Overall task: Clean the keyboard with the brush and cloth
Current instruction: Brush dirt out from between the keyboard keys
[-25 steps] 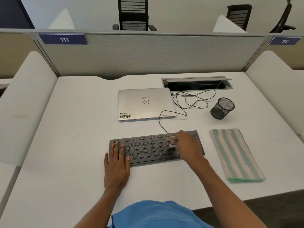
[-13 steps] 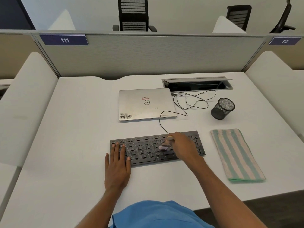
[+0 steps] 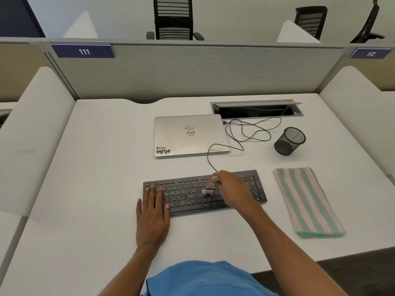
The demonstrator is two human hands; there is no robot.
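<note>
A black keyboard [image 3: 186,194] lies on the white desk [image 3: 96,167] in front of me. My right hand [image 3: 233,190] is closed around a small brush [image 3: 210,186] with a wooden handle, and its pale bristles touch the keys near the keyboard's middle. My left hand [image 3: 152,214] rests flat on the keyboard's left end, fingers spread over the keys, holding nothing. A folded cloth [image 3: 307,201] with green and pink stripes lies on the desk to the right of the keyboard, apart from both hands.
Behind the keyboard sits a closed silver laptop [image 3: 190,134]. The keyboard's black cable [image 3: 245,131] loops toward an open cable hatch [image 3: 256,108]. A black mesh pen cup [image 3: 289,141] stands at the back right. Grey partition panels enclose the desk.
My right hand has swept the brush leftward across the keys, from the right part of the keyboard toward its middle. My left hand has stayed in place.
</note>
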